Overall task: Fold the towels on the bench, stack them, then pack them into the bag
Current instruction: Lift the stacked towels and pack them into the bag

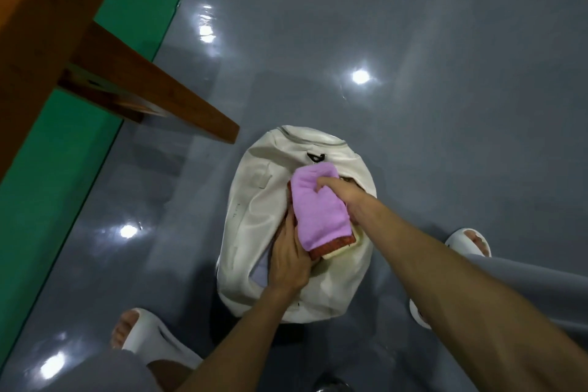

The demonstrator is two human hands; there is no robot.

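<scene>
Towels (318,210) between both hands' fingers (324,183)

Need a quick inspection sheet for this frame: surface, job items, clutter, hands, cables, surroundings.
Surface: glossy grey floor with light reflections; the bag stands on it.
Job's things: white bag, open at the top; a stack of folded towels partly inside its opening, purple towel on top, a red-brown towel and a cream towel under it.
Clutter: nothing seen.
Grippers: left hand at the bag opening beside the stack, whether it grips the bag or the towels is unclear; right hand gripping the stack from the far side.
Cables: nothing seen.
Surroundings: wooden bench upper left, green strip along the floor edge, white slippers on both feet.
</scene>
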